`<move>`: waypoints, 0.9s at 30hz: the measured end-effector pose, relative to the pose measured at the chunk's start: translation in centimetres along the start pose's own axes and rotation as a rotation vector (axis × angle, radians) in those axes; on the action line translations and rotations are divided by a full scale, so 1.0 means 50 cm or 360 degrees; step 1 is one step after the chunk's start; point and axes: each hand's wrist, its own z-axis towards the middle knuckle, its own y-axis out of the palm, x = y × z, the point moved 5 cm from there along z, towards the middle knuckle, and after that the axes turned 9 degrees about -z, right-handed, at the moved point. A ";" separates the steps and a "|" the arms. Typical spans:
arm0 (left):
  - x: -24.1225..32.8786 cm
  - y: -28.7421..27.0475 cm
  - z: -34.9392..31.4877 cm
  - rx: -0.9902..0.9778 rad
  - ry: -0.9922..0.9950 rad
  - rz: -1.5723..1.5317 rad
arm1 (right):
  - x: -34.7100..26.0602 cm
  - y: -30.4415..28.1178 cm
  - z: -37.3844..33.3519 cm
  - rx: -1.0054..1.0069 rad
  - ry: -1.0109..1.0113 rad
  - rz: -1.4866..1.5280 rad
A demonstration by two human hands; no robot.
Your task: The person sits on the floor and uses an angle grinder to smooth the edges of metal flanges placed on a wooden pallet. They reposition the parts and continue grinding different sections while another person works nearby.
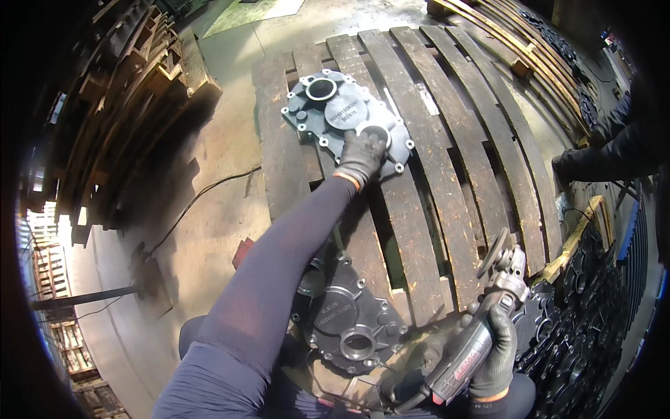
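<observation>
A silver-grey cast metal housing cover (347,106) with two round openings and bolt holes around its rim lies on the wooden pallet (447,150). My left hand (364,155), in a dark glove with an orange cuff, grips the cover at its nearer round opening; some fingertips are hidden in there. At lower right my right hand (497,349), gloved too, is wrapped around the body of an angle grinder (466,353). The grinder's disc (494,253) points up and away, over the pallet's right side, apart from the cover. A second, darker housing cover (352,318) rests close to me, below my left forearm.
Many black cast parts (583,318) are piled at right, beside a wooden plank (576,234). Stacked pallets (150,91) stand at left, more pallets (520,52) at far right. A cable (202,195) crosses the floor. Another person's dark sleeve (604,157) shows at right.
</observation>
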 end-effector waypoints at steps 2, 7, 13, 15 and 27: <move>-0.060 -0.003 0.054 0.0068 -0.0088 0.0020 | 0.000 -0.004 -0.005 -0.0060 0.0107 0.0055; -0.155 -0.032 0.206 -0.0062 -0.0405 -0.0102 | -0.027 -0.007 -0.023 0.0042 0.0148 0.0142; -0.284 -0.048 0.284 0.0076 -0.0591 -0.0280 | -0.045 0.022 -0.015 -0.0022 0.0175 0.0061; -0.333 -0.069 0.246 0.0336 -0.0457 -0.0398 | -0.037 0.014 -0.001 0.0041 0.0249 0.0018; -0.630 -0.074 0.150 -0.0027 -0.0099 0.0006 | -0.014 0.074 0.056 0.0066 0.0195 -0.0204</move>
